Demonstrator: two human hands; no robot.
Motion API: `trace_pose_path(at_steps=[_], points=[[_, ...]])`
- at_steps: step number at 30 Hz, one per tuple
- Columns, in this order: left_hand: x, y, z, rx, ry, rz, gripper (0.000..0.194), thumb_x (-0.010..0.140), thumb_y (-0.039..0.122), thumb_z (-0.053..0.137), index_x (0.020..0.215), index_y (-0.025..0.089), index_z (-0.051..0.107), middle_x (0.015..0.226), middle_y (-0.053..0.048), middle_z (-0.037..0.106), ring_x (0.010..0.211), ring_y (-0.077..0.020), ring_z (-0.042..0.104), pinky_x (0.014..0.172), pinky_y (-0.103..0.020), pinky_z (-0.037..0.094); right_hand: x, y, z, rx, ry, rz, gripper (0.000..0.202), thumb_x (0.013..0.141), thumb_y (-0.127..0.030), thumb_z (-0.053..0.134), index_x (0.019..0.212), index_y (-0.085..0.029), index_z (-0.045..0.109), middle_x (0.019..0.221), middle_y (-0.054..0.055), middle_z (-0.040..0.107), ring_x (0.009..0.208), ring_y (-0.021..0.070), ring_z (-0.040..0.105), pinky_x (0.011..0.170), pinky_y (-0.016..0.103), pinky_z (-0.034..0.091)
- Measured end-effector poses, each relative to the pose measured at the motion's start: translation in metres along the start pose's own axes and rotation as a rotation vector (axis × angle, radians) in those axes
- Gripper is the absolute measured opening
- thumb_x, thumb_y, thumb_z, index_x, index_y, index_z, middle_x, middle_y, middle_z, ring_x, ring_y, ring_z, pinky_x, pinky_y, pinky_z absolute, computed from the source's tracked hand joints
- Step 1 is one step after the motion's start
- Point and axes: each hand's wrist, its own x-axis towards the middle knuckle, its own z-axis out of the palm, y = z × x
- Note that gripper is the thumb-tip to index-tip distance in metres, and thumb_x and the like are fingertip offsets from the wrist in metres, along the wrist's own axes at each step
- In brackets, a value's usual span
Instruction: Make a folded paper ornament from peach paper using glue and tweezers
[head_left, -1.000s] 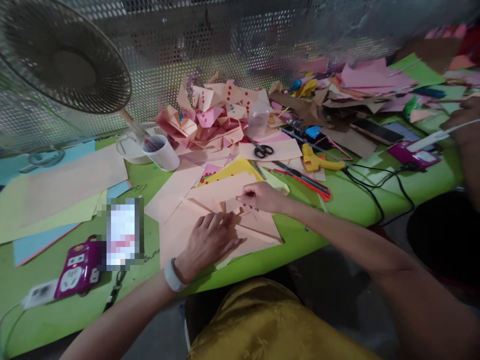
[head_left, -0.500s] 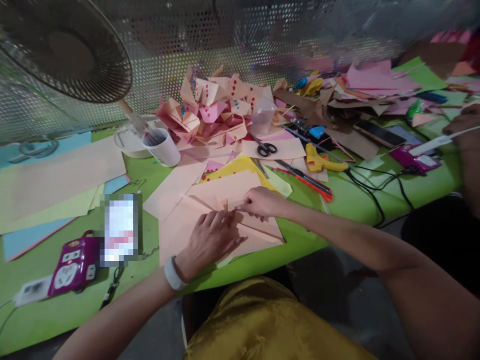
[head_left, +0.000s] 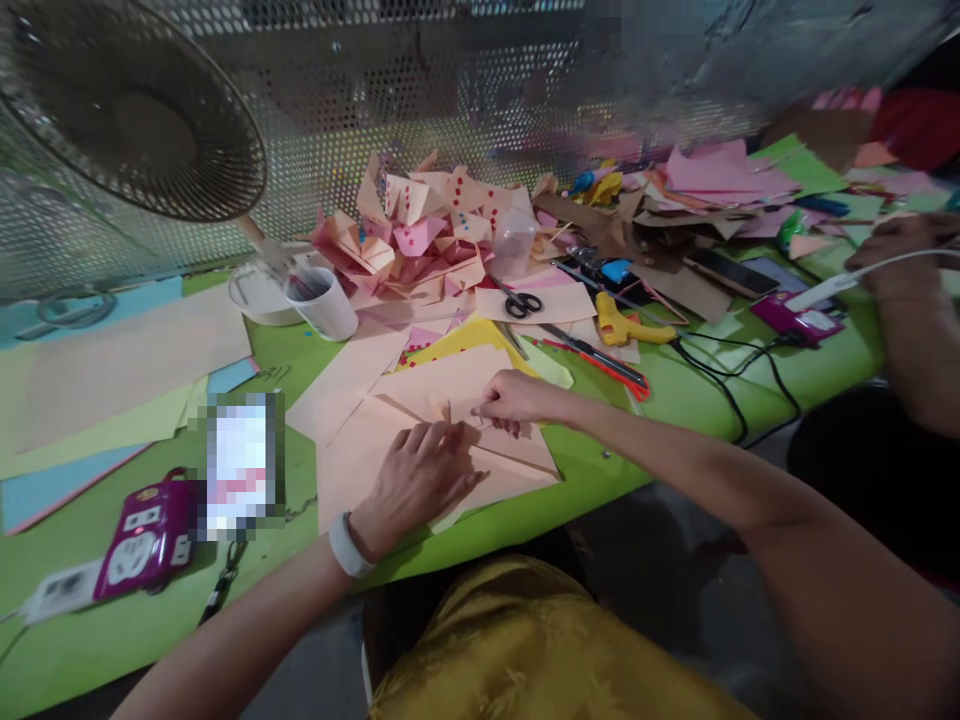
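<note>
A peach paper sheet (head_left: 352, 470) with folded flaps lies in front of me on the green table. My left hand (head_left: 420, 465) rests on it with the palm down and the fingers stretched out, pressing near the middle of the folds. Just to the right, my right hand (head_left: 517, 398) is closed, its fingers curled and the fingertips at the folded part of the paper. Whether anything is inside those fingers is hidden. A small upright fold (head_left: 445, 410) stands out between the two hands. Yellow paper (head_left: 480, 336) lies just behind the sheet.
Scissors (head_left: 521, 303), a utility knife (head_left: 596, 357) and a yellow glue gun (head_left: 630, 325) lie behind my right hand. Left are a phone (head_left: 241, 460), a purple power socket (head_left: 146, 535), a white cup (head_left: 324, 305) and a fan (head_left: 150, 130). Another person's hand (head_left: 900, 255) is far right.
The camera view has turned slightly to the right. My right hand has shifted a little away from my left hand. My left hand stays in place on the paper.
</note>
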Motion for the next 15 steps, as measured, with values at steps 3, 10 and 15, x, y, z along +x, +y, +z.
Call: trace_pose_path(at_steps=[3,10,15], points=[[-0.0001,0.0001,-0.0012,-0.008,-0.001,-0.005,0.047,0.090,0.056,0.051,0.118,0.018,0.058,0.108,-0.012,0.062,0.094,-0.0260,0.056,0.078,-0.039,0.046,-0.0007,-0.0003,0.0010,0.037,0.012,0.005,0.030,0.084,-0.022,0.062,0.056,-0.013,0.055,0.048,0.000,0.058,0.037,0.0081,0.054,0.040,0.018,0.044],[-0.0013,-0.0014,0.0002,-0.013,0.028,0.020,0.048,0.091,0.055,0.049,0.121,0.018,0.057,0.111,-0.013,0.061,0.097,-0.0267,0.056,0.081,-0.040,0.047,-0.0053,0.0028,-0.0003,0.091,0.074,0.017,0.033,0.084,-0.034,0.064,0.058,-0.015,0.055,0.047,-0.002,0.057,0.038,0.0075,0.052,0.039,0.018,0.042],[-0.0015,-0.0001,-0.0007,-0.012,0.023,0.010,0.051,0.090,0.055,0.051,0.122,0.016,0.058,0.110,-0.014,0.061,0.097,-0.0280,0.057,0.081,-0.042,0.049,-0.0091,-0.0002,-0.0001,-0.009,0.030,-0.017,0.041,0.075,-0.043,0.074,0.054,-0.015,0.053,0.044,-0.001,0.055,0.039,0.0095,0.053,0.041,0.019,0.043]])
